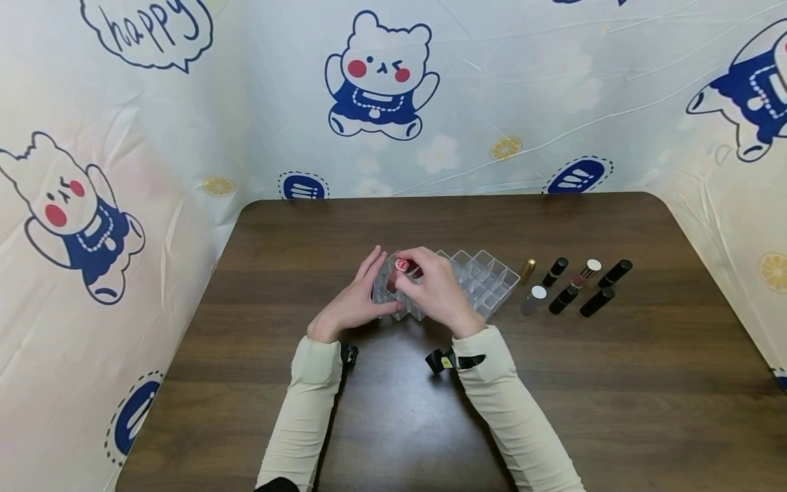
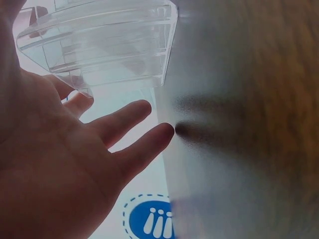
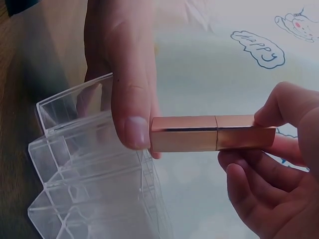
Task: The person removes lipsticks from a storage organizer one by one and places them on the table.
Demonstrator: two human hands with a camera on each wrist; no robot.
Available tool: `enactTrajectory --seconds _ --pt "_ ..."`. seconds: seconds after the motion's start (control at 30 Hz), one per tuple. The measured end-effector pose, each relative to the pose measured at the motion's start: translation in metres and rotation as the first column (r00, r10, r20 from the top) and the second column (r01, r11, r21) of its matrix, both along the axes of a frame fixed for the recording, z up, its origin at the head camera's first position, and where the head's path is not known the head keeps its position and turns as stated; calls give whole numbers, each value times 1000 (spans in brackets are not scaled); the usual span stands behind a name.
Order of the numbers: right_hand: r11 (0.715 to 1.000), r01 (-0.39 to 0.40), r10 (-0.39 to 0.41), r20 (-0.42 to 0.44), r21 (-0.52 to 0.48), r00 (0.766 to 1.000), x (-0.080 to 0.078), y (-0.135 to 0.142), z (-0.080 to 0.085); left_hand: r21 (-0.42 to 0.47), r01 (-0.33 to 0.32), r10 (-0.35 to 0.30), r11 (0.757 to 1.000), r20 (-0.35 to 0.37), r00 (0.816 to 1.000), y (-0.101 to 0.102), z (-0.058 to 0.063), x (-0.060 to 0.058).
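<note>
My right hand (image 1: pixel 439 290) pinches one end of a rose-gold lipstick tube (image 3: pixel 199 133) between thumb and fingers. The tube stands upright over the left end of a clear lipstick organizer (image 1: pixel 486 280). Its lower end is close to the organizer's rim, beside the left thumb; whether it enters a compartment cannot be seen. My left hand (image 1: pixel 353 301) rests at the organizer's left end, thumb along the near side and fingers pointing away. In the left wrist view two of its fingers (image 2: pixel 142 149) stretch out straight below the organizer (image 2: pixel 114 50), while the others are partly hidden behind it.
Right of the organizer, a gold tube (image 1: pixel 527 270), several black tubes (image 1: pixel 596 301), a clear tube with a white cap (image 1: pixel 533 299) and a brownish tube with a pale top (image 1: pixel 586 272) stand on the brown table (image 1: pixel 393 424). A printed curtain (image 1: pixel 492 102) hangs behind.
</note>
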State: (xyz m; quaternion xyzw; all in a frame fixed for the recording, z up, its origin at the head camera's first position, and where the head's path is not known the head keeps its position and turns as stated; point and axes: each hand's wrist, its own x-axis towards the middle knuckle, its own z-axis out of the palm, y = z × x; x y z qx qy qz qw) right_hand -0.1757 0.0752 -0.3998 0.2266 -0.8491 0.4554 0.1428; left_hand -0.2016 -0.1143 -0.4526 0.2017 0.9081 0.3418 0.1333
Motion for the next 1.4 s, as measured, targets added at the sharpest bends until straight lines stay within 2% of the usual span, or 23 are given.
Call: enactTrajectory --seconds 0.43,1.0,1.4 --pt "998 60 -61 -85 -11 995 0 15 -2 -12 -12 12 1000 -3 1000 1 0 0" --pt "996 85 -84 -33 13 996 3 31 1 -18 -10 9 1000 -13 1000 1 -2 0" --pt "992 120 -118 -58 34 991 3 41 0 -30 -14 13 999 -18 1000 2 -1 0"
